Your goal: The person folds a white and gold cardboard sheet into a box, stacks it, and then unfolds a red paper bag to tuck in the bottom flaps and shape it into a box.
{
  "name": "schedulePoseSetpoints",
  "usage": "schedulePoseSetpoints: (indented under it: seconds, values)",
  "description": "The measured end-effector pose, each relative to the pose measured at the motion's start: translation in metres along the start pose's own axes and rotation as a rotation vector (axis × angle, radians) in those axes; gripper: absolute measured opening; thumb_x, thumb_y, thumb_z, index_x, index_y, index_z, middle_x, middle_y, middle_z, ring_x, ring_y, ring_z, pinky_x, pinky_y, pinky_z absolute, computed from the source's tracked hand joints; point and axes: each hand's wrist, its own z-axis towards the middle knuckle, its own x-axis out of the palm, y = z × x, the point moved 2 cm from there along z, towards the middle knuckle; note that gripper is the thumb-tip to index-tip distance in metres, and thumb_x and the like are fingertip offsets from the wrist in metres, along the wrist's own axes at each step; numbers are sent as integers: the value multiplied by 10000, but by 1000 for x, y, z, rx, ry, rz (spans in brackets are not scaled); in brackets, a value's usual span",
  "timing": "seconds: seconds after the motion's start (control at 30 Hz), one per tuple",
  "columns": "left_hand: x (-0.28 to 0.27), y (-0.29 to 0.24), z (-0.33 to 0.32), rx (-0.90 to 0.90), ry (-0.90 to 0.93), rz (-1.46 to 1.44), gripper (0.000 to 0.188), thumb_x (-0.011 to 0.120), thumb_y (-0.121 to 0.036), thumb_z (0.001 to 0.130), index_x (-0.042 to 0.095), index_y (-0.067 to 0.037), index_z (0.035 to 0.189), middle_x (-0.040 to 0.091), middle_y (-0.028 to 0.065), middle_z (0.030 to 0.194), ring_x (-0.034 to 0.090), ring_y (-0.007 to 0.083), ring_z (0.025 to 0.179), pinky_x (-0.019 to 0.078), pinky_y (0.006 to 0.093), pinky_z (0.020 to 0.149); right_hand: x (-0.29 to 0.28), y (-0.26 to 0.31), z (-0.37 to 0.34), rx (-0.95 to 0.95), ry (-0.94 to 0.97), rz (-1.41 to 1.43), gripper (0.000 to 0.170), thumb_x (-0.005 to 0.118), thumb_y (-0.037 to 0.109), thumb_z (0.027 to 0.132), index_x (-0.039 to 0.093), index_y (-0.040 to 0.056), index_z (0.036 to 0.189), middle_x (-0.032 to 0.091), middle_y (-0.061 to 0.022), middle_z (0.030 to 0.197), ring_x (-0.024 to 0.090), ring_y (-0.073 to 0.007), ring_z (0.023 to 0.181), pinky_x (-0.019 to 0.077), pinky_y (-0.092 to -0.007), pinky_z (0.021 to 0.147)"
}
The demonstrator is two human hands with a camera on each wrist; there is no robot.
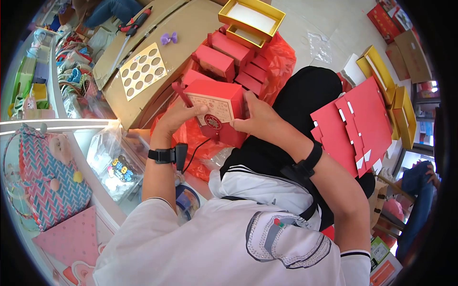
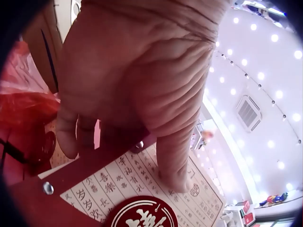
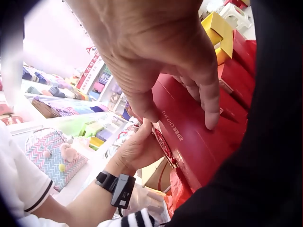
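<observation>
Both hands hold a red gift box [image 1: 214,86] above the lap. My left hand [image 1: 175,114] grips its left side, the thumb lying on the cream printed panel [image 2: 118,182] that bears Chinese characters; its other fingers are partly hidden behind the box. A round dark-red emblem [image 1: 213,122] sits at the panel's lower edge. My right hand [image 1: 265,118] holds the opposite side, thumb near the front edge and fingers over the plain red face [image 3: 184,127], where small gold print shows. A red strap handle [image 1: 181,94] stands up at the box's left end.
Several red boxes [image 1: 214,62] lie in a red plastic bag [image 1: 281,59] beyond the hands, with a gold tray [image 1: 229,21] on top. A cardboard carton [image 1: 107,71] bears a round-hole sticker sheet [image 1: 128,88] and purple bow [image 1: 169,38]. Flat red card blanks [image 1: 372,114] lie right.
</observation>
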Motion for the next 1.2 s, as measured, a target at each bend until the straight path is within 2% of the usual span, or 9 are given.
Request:
schedulePoseSetpoints:
  seconds: [0.17,0.37,0.47,0.57,0.67,0.77,0.97,1.07,1.2]
  values:
    - [-32,7,1,-79,-40,32,705,881,-311,838,582,-18,1405,677,87,1304,653,203,1157,497,364,1037,9,-4,14,-44,-20,-161,846,752,343,853,387,-87,1483,592,-341,1373,605,-420,1293,479,-433,1086]
    - [-47,27,27,59,-114,215,652,822,-76,870,508,-63,1442,598,15,1310,556,146,1254,469,359,1092,-12,0,3,126,47,-54,740,698,323,980,367,-23,1543,585,-291,1414,631,-331,1256,508,-408,1051]
    - [-51,26,46,80,-114,122,615,806,-73,869,528,-55,1418,611,42,1317,567,153,1248,480,341,1072,-18,-6,5,102,47,-10,717,687,297,990,364,-11,1551,600,-275,1393,646,-301,1206,520,-395,1021]
    - [-52,30,66,319,-112,370,644,814,-78,849,534,-35,1427,618,98,1353,593,187,1233,491,323,1044,-22,-5,5,106,45,13,695,677,277,997,367,-15,1547,612,-260,1375,652,-272,1164,529,-384,994]
    - [-90,101,102,349,-326,491,662,781,-74,856,521,-16,1462,608,147,1399,612,218,1217,526,320,989,-14,-20,10,91,93,38,733,673,278,996,336,-31,1569,598,-271,1392,650,-281,1188,525,-378,1006]
    - [-70,57,77,-81,-354,566,702,701,-134,914,428,-10,1549,590,200,1413,613,277,1234,584,377,923,-8,-17,12,102,88,46,797,671,299,992,287,-52,1596,584,-283,1407,640,-297,1218,515,-378,1022]
    - [-36,56,36,-191,-491,-49,843,608,-351,1004,170,-47,1656,482,230,1469,595,374,1274,647,491,798,8,-10,23,97,187,75,842,661,364,986,273,-58,1604,569,-291,1431,612,-318,1286,485,-388,1074]
    - [-14,41,37,-172,-577,-20,871,633,-455,1013,179,-78,1653,494,222,1480,604,434,1260,646,494,804,4,-4,18,137,231,130,845,664,374,951,314,-88,1566,514,-349,1482,568,-397,1365,487,-416,1087]
    - [-35,73,75,-104,-522,13,800,633,-530,1010,312,-48,1562,522,222,1468,643,448,1193,646,501,801,-4,-4,11,132,187,161,833,671,372,950,334,-95,1553,531,-351,1460,584,-394,1341,501,-407,1064]
